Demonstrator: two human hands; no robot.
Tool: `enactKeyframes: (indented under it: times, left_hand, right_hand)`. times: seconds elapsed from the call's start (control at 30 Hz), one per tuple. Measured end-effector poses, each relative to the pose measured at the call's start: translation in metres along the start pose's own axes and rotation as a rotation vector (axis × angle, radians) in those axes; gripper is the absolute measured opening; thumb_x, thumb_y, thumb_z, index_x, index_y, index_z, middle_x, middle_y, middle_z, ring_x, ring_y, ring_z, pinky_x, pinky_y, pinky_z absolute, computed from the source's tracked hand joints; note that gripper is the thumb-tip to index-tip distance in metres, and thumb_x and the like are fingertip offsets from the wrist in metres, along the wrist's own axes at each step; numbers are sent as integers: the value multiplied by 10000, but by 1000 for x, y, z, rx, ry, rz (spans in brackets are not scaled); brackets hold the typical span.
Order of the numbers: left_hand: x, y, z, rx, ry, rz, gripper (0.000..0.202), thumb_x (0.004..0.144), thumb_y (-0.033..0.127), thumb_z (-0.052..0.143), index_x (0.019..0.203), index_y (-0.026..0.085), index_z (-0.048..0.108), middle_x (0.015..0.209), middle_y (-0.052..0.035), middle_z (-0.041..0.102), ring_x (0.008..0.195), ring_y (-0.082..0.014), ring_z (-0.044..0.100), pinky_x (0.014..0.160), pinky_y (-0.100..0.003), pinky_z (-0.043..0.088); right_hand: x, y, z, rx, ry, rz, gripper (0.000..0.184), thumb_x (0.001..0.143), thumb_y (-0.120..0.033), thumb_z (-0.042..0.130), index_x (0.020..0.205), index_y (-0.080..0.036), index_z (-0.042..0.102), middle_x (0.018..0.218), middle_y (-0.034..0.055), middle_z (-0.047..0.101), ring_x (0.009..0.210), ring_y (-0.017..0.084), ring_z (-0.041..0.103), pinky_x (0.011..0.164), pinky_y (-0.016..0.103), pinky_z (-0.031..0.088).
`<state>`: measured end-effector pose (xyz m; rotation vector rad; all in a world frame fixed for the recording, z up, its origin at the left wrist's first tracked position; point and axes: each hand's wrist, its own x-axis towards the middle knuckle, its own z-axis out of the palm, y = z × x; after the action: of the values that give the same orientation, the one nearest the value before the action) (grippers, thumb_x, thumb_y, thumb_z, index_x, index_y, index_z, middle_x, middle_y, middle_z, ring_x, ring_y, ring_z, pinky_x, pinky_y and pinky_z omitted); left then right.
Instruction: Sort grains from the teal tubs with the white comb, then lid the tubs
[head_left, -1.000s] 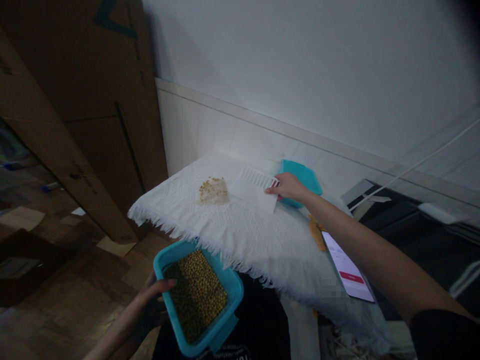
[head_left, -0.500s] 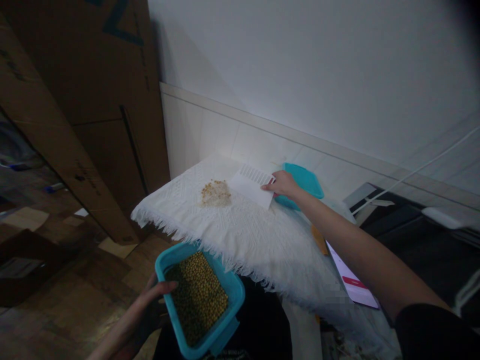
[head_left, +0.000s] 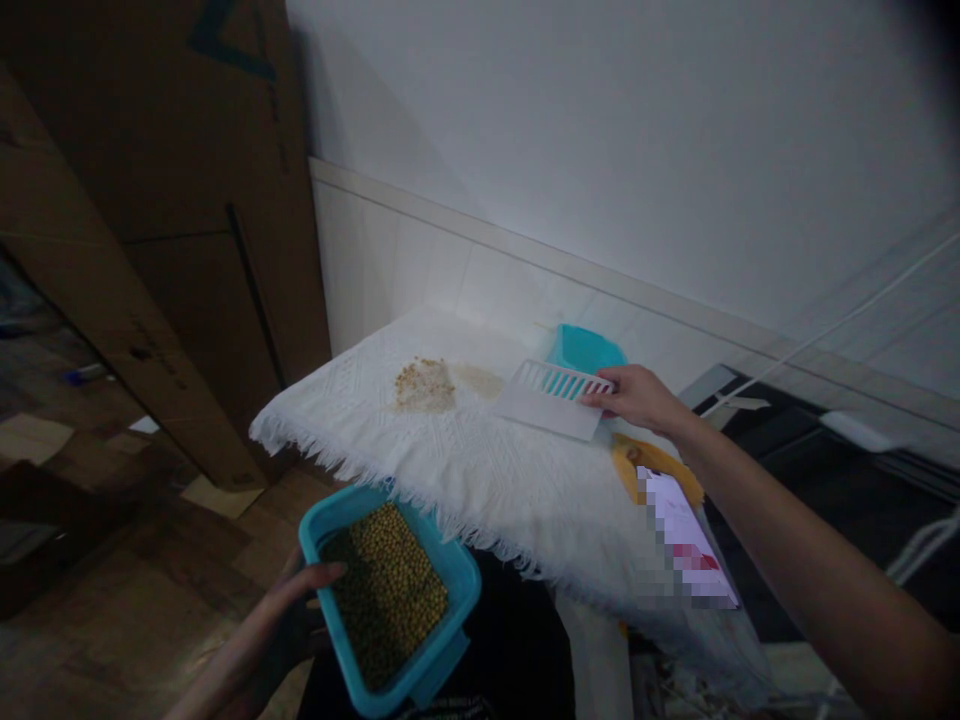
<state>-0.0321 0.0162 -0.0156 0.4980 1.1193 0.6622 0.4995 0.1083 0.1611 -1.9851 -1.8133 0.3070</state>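
My left hand (head_left: 296, 605) grips the left rim of a teal plastic container (head_left: 459, 570), thumb over the edge, below the table's fringed edge. Yellow soybeans (head_left: 409, 570) fill much of it, with small dark green beans (head_left: 356, 610) along the left side. Over the cloth, my right hand (head_left: 637, 398) pinches the right end of a thin white slotted sheet (head_left: 551, 412), tilted, with a row of openings along its far side. A small heap of yellow and pale grains (head_left: 425, 385) lies left of the sheet, beside a thin beige patch of fine grains (head_left: 478, 380).
A white fringed cloth (head_left: 450, 460) covers the table. Behind the sheet stands another teal container (head_left: 589, 348), partly hidden. An orange item (head_left: 628, 462) and a lit, partly pixelated screen (head_left: 686, 540) lie at the right. Tall cardboard (head_left: 187, 270) stands left, beside the wall.
My right hand has drawn the slotted sheet to the right and tilted it, uncovering the beige patch on the cloth. My left hand still holds the container in nearly the same place.
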Motion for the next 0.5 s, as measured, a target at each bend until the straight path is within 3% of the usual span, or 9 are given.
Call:
enactKeyframes:
  times: [0.13,0.33,0.5]
  left_hand:
    - [-1,1,2,5,20,4,1210,808,588,990,1854,371,423,1532,-155,865,1419,-486,824,1242,-611,632]
    - [-3,3,4,27,52,-8,1123,789,585,1025,1792,356,574,1532,-160,874,1415,-493,825,1195,-596,666]
    - [0,1,4,13,65,-3,1197,742,597,1055,1803,339,562,1477,-163,896,1372,-512,842,1168,-600,685]
  right_hand:
    - [-16,8,5,81,-73,79,363,812,-555,981,791,-237,807,714,2,780,717,263,773,672,346,648]
    - [-7,-8,18,-93,110,168,315,847,-349,963,693,-252,705,674,-10,728,744,263,752,698,322,593]
    - [1,-24,24,-190,142,143,311,919,-291,879,693,-249,668,648,-33,692,711,230,709,700,301,506]
